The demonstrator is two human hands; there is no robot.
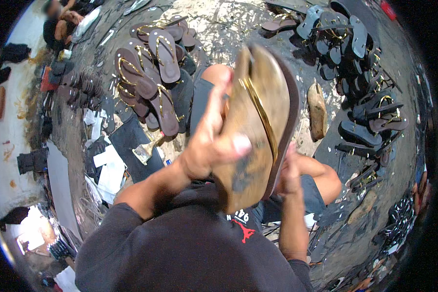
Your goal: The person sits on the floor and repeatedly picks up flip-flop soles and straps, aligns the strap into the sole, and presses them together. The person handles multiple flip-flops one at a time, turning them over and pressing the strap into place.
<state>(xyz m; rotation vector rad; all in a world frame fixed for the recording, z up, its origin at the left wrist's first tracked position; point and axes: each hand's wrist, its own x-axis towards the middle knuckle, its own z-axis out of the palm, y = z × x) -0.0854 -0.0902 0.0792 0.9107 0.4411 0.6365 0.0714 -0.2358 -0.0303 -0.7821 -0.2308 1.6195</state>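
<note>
In front of my chest a worn wooden shoe last is held up, tilted. A brown flip-flop sole lies along its right side, and a shiny gold strap crosses the wood. My left hand is closed around the last's left side, its thumb pressed on the wood. On the other side my right hand is against the sole near the heel; motion blurs it and some fingers are hidden, but it appears to grip the flip-flop.
Brown flip-flops with gold straps are heaped ahead on the left, more dark sandals on the right. Another wooden last lies beyond my right knee. A brush rests on a dark board at left. Another person sits far left.
</note>
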